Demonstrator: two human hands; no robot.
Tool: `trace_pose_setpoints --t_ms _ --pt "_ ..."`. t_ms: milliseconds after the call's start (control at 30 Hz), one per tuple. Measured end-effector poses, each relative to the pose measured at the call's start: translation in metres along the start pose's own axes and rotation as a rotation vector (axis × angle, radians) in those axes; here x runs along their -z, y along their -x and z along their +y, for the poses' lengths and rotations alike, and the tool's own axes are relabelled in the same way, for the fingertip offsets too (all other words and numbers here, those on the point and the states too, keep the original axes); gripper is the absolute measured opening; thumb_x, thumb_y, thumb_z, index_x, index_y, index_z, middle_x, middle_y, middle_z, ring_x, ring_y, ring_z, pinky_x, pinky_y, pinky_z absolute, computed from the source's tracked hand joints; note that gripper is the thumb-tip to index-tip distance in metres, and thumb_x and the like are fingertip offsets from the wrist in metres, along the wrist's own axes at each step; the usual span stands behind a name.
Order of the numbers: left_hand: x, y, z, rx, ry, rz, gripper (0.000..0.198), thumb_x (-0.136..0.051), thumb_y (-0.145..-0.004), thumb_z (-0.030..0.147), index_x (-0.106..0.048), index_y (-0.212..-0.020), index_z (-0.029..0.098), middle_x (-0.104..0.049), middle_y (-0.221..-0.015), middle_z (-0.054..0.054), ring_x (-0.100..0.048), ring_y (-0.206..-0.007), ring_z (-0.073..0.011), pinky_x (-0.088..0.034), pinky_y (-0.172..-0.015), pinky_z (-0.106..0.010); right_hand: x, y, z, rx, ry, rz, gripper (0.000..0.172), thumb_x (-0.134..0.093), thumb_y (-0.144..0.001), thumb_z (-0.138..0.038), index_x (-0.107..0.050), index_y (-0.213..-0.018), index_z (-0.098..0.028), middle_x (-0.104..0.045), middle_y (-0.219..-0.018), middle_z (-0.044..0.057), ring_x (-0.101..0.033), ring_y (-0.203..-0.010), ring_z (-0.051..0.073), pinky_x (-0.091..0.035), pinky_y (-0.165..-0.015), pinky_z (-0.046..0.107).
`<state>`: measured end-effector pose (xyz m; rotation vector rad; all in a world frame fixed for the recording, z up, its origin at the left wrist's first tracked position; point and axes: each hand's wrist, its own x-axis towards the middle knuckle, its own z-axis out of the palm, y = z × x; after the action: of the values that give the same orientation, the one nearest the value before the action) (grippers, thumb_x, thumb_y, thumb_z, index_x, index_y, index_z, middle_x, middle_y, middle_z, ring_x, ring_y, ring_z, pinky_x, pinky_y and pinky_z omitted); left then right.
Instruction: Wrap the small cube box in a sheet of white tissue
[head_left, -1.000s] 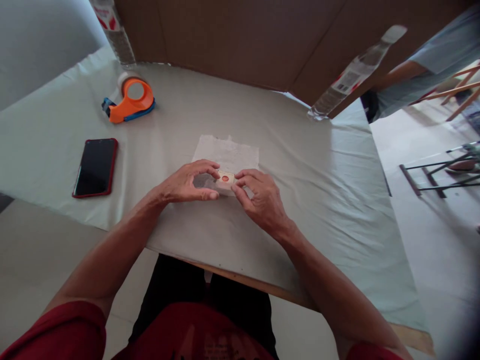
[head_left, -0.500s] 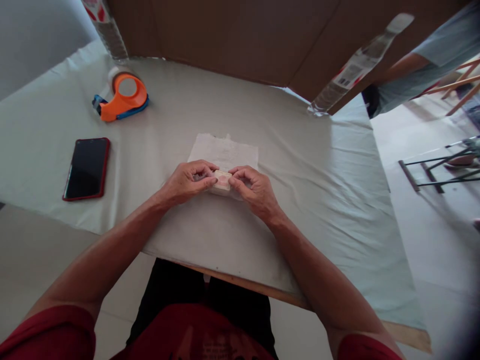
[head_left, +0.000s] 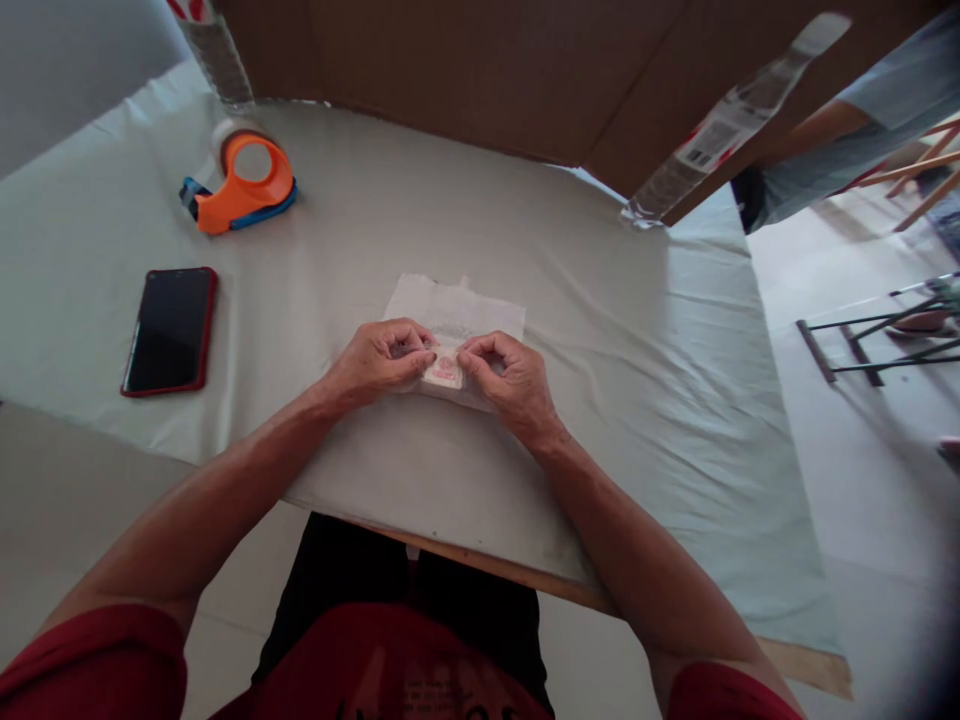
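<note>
From my remote seat I look down through the head camera at a desk [head_left: 637,430] draped in pale greenish cloth, and I read directions from the small pale rectangular block with a red printed mark [head_left: 444,372], which sits near the desk's front edge. The wearer's bare left hand [head_left: 386,357] is at its 9 o'clock and the bare right hand [head_left: 511,378] at its 3 o'clock; I see both hands pinched narrow, thumbs against fingertips, holding the block between them at its far corners. I cannot tell whether thin paper is caught in the pinch too. A white, slightly crumpled paper sheet [head_left: 465,303] lies flat under the hands and spreads out toward 12 o'clock. At 9 o'clock, well apart from the left hand, I have a black-screened phone in a red case [head_left: 169,330], face up. An orange and blue plastic tape dispenser [head_left: 244,190] rests at 10 o'clock, and beyond it a clear plastic bottle [head_left: 217,60] is cut off by the top of my view. A tall brown panel [head_left: 450,80] closes off 12 o'clock, with another clear labelled bottle [head_left: 712,140] slanting before it at 2 o'clock. Past that, I make out a co-worker's grey clothing [head_left: 885,120], and at 3 o'clock a dark metal frame [head_left: 877,340] stands on the floor [head_left: 795,270].
</note>
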<state>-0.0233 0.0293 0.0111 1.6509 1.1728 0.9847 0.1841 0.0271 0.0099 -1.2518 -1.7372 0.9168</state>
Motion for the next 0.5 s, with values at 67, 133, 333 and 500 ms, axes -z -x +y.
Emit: trace_pose_setpoints --t_ms 67,133,333,500 --pt "0.000 0.000 0.000 0.024 0.006 -0.003 0.024 -0.069 -0.077 0.034 -0.059 -0.064 0.016 -0.075 -0.093 -0.008 -0.064 -0.072 -0.0131 -0.049 -0.066 -0.025 0.000 -0.001 0.000 -0.016 -0.007 -0.001 0.014 -0.064 -0.084 -0.033 -0.063 -0.077 -0.021 -0.071 -0.075 0.001 -0.063 -0.071 0.016 -0.050 -0.072 0.030" --pt "-0.001 -0.001 0.001 0.042 0.012 -0.010 0.026 -0.070 -0.076 0.035 -0.058 -0.063 0.016 -0.075 -0.092 -0.008 -0.064 -0.070 -0.0130 -0.049 -0.065 -0.025 0.001 -0.002 0.002 -0.026 -0.009 -0.012 0.014 -0.065 -0.084 -0.033 -0.062 -0.077 -0.021 -0.069 -0.075 0.000 -0.062 -0.071 0.016 -0.050 -0.072 0.030" --pt "-0.002 -0.001 0.001 0.084 0.084 -0.003 0.027 -0.073 -0.073 0.036 -0.058 -0.062 0.016 -0.075 -0.089 -0.008 -0.063 -0.067 -0.0121 -0.048 -0.062 -0.024 0.011 -0.003 0.009 0.125 0.240 0.106 0.008 -0.062 -0.088 -0.029 -0.062 -0.085 -0.022 -0.071 -0.085 0.003 -0.064 -0.081 0.020 -0.049 -0.079 0.036" --pt "-0.002 -0.001 0.000 0.085 0.081 -0.008 0.027 -0.072 -0.072 0.036 -0.059 -0.063 0.015 -0.075 -0.088 -0.008 -0.062 -0.069 -0.0120 -0.047 -0.062 -0.023 0.010 0.012 -0.013 0.524 0.495 0.110 0.011 -0.056 -0.097 -0.022 -0.068 -0.096 -0.021 -0.076 -0.100 0.007 -0.066 -0.097 0.022 -0.046 -0.089 0.039"
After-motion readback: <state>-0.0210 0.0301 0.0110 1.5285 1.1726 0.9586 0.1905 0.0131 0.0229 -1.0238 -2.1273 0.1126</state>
